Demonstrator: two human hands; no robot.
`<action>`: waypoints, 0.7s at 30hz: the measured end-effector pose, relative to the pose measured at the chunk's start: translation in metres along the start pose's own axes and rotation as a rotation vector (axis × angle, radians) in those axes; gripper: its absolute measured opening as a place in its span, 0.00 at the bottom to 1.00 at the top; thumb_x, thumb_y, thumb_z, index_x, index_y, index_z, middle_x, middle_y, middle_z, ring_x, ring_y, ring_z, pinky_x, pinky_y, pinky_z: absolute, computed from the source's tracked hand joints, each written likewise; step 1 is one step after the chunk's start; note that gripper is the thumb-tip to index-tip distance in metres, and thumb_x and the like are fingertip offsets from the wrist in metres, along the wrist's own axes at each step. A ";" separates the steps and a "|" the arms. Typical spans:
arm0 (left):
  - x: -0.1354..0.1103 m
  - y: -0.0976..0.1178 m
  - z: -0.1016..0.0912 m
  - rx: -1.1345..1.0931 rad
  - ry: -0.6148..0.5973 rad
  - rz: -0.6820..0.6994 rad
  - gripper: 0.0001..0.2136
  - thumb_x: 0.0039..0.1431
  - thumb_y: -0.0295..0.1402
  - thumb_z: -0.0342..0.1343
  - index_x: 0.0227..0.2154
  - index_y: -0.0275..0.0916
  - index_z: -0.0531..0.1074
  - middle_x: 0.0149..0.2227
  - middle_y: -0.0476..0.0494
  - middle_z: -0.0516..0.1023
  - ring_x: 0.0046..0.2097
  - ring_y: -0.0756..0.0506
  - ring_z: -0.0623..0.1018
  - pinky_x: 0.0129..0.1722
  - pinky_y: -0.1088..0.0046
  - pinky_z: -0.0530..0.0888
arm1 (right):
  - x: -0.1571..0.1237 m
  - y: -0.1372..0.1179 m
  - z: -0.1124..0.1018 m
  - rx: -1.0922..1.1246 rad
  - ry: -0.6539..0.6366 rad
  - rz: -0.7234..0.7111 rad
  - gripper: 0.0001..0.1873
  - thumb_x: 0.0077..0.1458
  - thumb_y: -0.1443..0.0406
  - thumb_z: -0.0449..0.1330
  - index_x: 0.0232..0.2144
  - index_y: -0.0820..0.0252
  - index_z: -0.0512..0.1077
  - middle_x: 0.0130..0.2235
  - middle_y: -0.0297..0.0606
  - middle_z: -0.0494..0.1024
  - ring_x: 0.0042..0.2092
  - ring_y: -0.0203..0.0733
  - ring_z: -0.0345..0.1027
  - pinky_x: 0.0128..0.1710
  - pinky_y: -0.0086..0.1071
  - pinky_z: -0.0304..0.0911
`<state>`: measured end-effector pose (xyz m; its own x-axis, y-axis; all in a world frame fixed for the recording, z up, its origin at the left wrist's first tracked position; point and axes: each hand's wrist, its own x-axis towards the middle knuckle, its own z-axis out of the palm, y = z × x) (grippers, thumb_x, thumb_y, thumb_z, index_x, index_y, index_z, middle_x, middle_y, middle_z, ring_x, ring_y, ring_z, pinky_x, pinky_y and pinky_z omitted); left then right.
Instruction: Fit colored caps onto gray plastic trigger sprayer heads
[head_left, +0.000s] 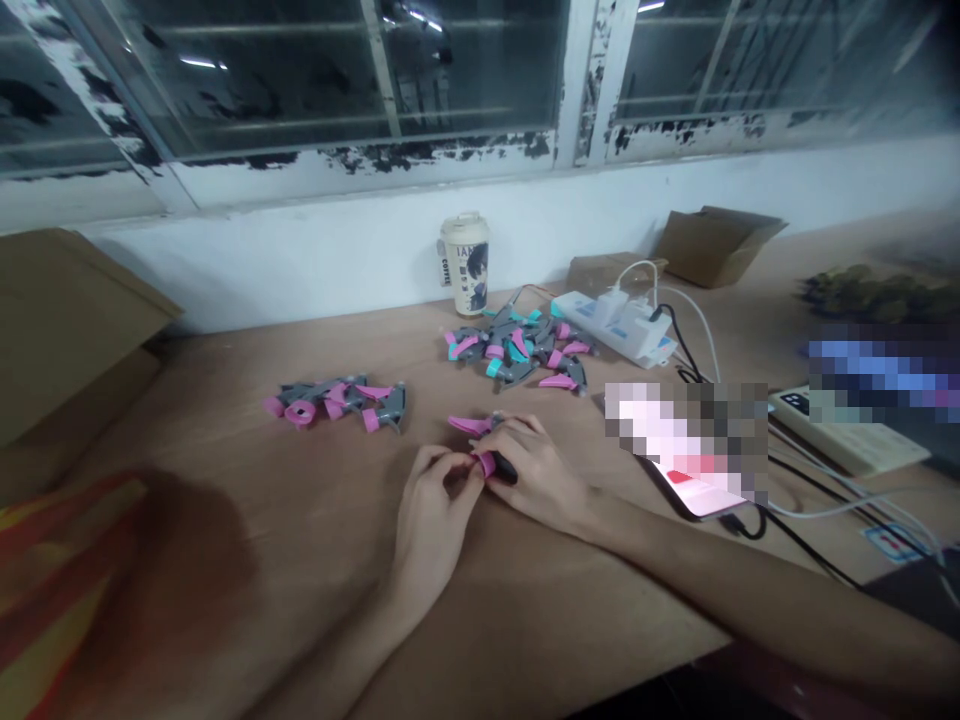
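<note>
A grey and pink spray trigger head (pixel 471 425) is between my two hands over the middle of the table. My right hand (pixel 534 465) wraps round its grey body and hides most of it. The fingers of my left hand (pixel 439 505) pinch the pink collar at its lower end. Just behind my hands lies a pile of trigger heads (pixel 517 345) in grey, pink and turquoise. A smaller group of grey and pink trigger heads (pixel 337 400) rests to the left.
A printed cup (pixel 466 265) stands by the wall. At right are a power strip (pixel 619 325) with plugs, a lit phone (pixel 690 460), cables and a pale boxed device (pixel 847 430). Cardboard boxes (pixel 712 245) sit at the back right; another cardboard box (pixel 67 320) is at left.
</note>
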<state>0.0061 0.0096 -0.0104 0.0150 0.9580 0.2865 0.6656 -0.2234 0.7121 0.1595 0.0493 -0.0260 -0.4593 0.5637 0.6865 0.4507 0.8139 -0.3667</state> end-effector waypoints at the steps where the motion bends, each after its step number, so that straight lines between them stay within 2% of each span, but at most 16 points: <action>1: 0.000 0.000 0.001 -0.014 0.008 -0.014 0.08 0.58 0.35 0.52 0.30 0.39 0.73 0.35 0.47 0.70 0.35 0.48 0.74 0.35 0.71 0.71 | 0.000 -0.001 0.000 -0.006 0.010 -0.001 0.09 0.50 0.72 0.55 0.35 0.56 0.65 0.34 0.36 0.75 0.41 0.42 0.68 0.49 0.42 0.57; 9: 0.000 0.005 0.001 -0.020 0.044 -0.031 0.08 0.56 0.35 0.53 0.26 0.38 0.73 0.32 0.47 0.71 0.32 0.48 0.73 0.33 0.71 0.70 | -0.003 -0.003 0.004 0.007 0.046 -0.004 0.05 0.52 0.70 0.54 0.32 0.56 0.64 0.33 0.38 0.75 0.39 0.43 0.67 0.47 0.42 0.59; 16: -0.002 0.002 0.000 -0.030 0.050 0.033 0.08 0.58 0.35 0.51 0.29 0.39 0.73 0.34 0.46 0.70 0.35 0.47 0.73 0.35 0.70 0.71 | -0.003 -0.002 0.007 -0.033 0.058 0.006 0.07 0.50 0.71 0.55 0.31 0.55 0.63 0.33 0.37 0.75 0.38 0.43 0.68 0.47 0.43 0.59; 21: -0.003 0.007 0.002 -0.138 0.031 -0.006 0.08 0.61 0.37 0.48 0.36 0.40 0.70 0.38 0.45 0.72 0.41 0.46 0.74 0.42 0.67 0.72 | 0.000 -0.001 0.005 -0.044 0.090 0.106 0.10 0.49 0.70 0.57 0.35 0.57 0.62 0.33 0.37 0.74 0.37 0.43 0.70 0.50 0.46 0.56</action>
<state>0.0120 0.0057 -0.0073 -0.0133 0.9537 0.3003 0.5567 -0.2424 0.7945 0.1550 0.0491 -0.0285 -0.3376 0.6297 0.6996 0.5272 0.7423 -0.4137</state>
